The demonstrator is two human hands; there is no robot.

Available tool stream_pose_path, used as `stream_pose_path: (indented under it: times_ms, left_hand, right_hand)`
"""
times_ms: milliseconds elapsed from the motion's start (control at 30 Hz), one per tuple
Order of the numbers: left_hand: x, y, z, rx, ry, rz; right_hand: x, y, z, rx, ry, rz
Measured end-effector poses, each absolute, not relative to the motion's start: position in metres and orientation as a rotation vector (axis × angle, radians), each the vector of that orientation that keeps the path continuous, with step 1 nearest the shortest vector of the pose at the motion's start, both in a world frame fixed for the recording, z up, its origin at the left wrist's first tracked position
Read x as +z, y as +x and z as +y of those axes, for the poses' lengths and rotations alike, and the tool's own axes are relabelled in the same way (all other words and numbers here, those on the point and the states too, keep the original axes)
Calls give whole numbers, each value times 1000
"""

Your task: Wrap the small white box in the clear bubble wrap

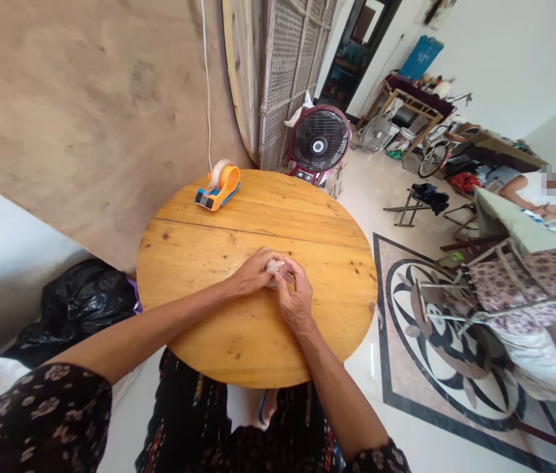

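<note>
My left hand (251, 272) and my right hand (295, 299) meet over the middle of a round wooden table (219, 230). Both have their fingers curled around a small pale, crumpled thing (275, 266) pinched between them; I cannot make out what it is. The hands rest on or just above the tabletop. An orange tape dispenser (219, 186) with a roll of clear tape stands at the table's far edge, well away from both hands.
A black floor fan (318, 141) stands beyond the table. A black bag (83, 305) lies on the floor at the left. Another person (544, 190) sits at a table at the right. Chairs and a patterned floor (436, 328) fill the right side.
</note>
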State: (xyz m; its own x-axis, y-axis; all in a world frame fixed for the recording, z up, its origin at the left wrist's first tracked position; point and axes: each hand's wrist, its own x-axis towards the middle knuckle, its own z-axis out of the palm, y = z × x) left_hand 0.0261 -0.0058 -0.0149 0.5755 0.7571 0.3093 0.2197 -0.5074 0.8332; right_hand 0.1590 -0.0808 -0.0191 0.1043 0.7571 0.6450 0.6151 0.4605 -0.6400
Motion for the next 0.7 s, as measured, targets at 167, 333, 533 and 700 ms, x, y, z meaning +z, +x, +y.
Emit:
stream_pose_path:
  times_ms: [167, 333, 533, 700]
  left_hand:
    - [-21, -3, -4, 791, 1972, 653]
    - [-24, -7, -11, 839, 2116, 661]
    - [-22, 2, -15, 884, 2112, 728]
    - [-27, 5, -18, 958, 2168, 773]
  right_hand:
    - [-22, 163, -80, 234, -1235, -1605]
    - [-16, 164, -82, 252, -1269, -1628]
    - [-10, 166, -92, 236, -1219, -1727]
    - [-10, 168, -96, 180, -1192, -1855]
